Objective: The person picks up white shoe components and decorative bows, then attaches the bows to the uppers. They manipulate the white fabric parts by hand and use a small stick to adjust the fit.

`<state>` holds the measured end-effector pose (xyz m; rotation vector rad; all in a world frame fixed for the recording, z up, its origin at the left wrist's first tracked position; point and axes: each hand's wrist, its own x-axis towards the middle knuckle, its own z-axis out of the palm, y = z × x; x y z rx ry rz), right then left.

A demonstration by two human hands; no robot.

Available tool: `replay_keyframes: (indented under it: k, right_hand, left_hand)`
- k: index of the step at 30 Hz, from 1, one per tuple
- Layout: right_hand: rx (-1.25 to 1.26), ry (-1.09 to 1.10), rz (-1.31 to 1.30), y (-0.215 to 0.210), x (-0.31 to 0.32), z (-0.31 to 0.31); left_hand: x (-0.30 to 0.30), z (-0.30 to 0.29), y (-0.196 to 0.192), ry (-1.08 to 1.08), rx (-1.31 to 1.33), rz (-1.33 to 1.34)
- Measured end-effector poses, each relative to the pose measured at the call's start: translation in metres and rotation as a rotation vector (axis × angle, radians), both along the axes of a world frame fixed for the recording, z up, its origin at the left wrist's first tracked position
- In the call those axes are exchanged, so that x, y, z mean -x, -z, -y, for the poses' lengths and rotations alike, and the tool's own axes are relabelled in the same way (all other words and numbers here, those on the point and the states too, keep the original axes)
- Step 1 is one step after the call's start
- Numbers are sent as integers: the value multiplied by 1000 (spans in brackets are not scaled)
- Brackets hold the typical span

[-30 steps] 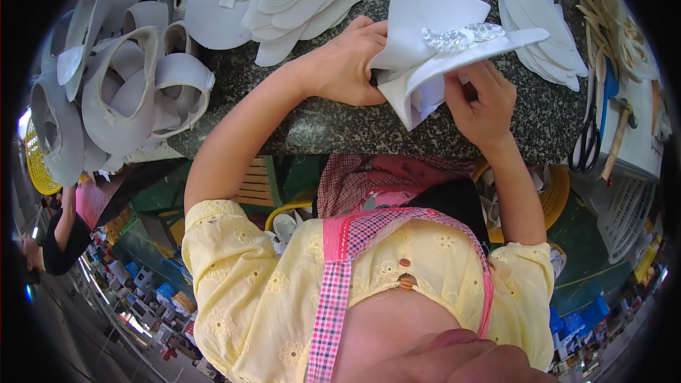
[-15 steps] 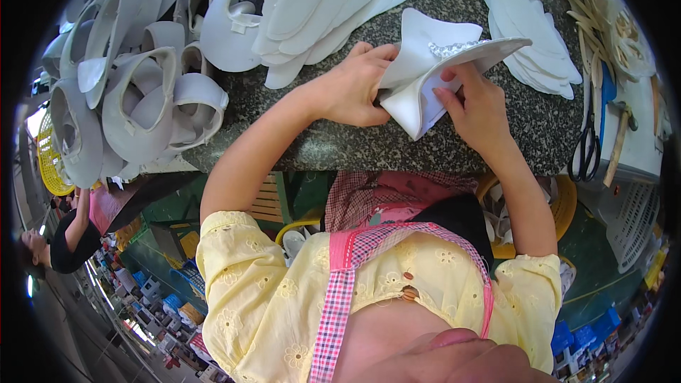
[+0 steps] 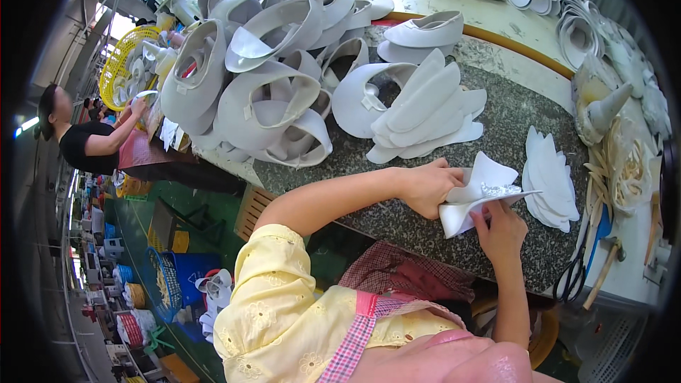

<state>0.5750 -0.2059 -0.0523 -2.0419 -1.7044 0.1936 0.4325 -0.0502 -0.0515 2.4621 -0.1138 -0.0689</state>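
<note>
A white shoe upper (image 3: 490,170) with a band of silver beads is between my two hands, above the near right part of the dark speckled worktop (image 3: 397,221). My left hand (image 3: 433,189) pinches its left edge between thumb and curled fingers. My right hand (image 3: 502,232) grips it from the near right side, its fingertips partly hidden inside the folded piece. Beyond my left hand lies a fanned stack of white sole-shaped pieces (image 3: 425,117). Right of the upper is a second fanned stack of these pieces (image 3: 551,181).
A big heap of white shoe uppers (image 3: 273,32) covers the worktop's left side. Scissors (image 3: 569,280), a hammer (image 3: 601,276) and a bag of tan strips (image 3: 629,177) lie along the right edge. At far left a co-worker (image 3: 99,145) stands near a yellow basket (image 3: 113,64).
My view has swung left and up, so the heap, the far table and the co-worker show more fully. Both hands keep hold of the upper, with little visible change in grip.
</note>
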Motion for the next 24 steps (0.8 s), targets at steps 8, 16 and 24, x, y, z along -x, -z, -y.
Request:
replay_keyframes:
  k: [8,16,24]
  right_hand:
    - [-304,-336,-304,-2,1,6]
    - [-146,-554,-245,12,-9,2]
    - [-105,-625,54,5,-6,10]
  left_hand:
    - [-11,-7,-2,30,19,51]
    - [25,-12,3,-97,98,181]
    - [52,-5,-7,-91,-35,151]
